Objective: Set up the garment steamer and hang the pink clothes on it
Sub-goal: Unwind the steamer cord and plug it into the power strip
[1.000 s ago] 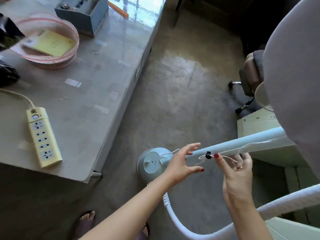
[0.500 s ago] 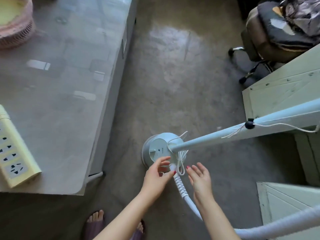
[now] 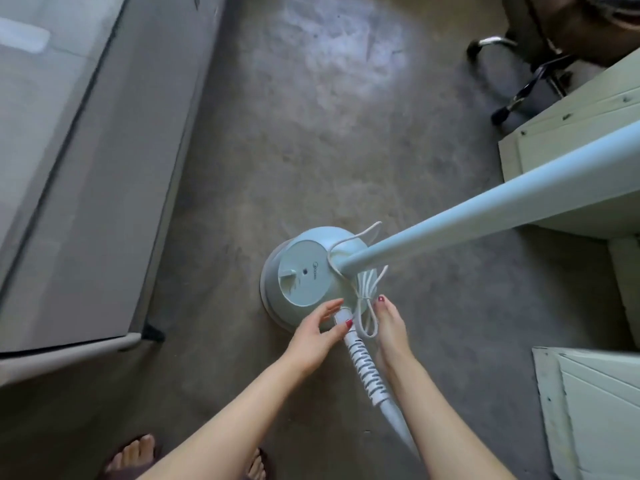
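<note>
The pale blue garment steamer base [image 3: 304, 271] stands on the concrete floor. Its pole [image 3: 485, 206] rises toward the upper right. A white power cord [image 3: 367, 289] is bundled in loops at the foot of the pole. The white ribbed steam hose [image 3: 367, 368] leaves the base toward me. My left hand [image 3: 317, 336] has its thumb and fingers around the hose connector at the base. My right hand [image 3: 389, 327] reaches to the cord loops with its fingers extended, touching them. No pink clothes are in view.
A grey table [image 3: 69, 168] fills the left side, its edge close to the base. A swivel chair [image 3: 540, 53] stands at the upper right. Pale green wooden furniture [image 3: 588, 133] and a panelled board [image 3: 595, 410] line the right. My sandalled feet [image 3: 138, 452] are below.
Both hands dropped from the string tied on the pole down to the base. The view tilted down and closer; the power strip and basket left the frame.
</note>
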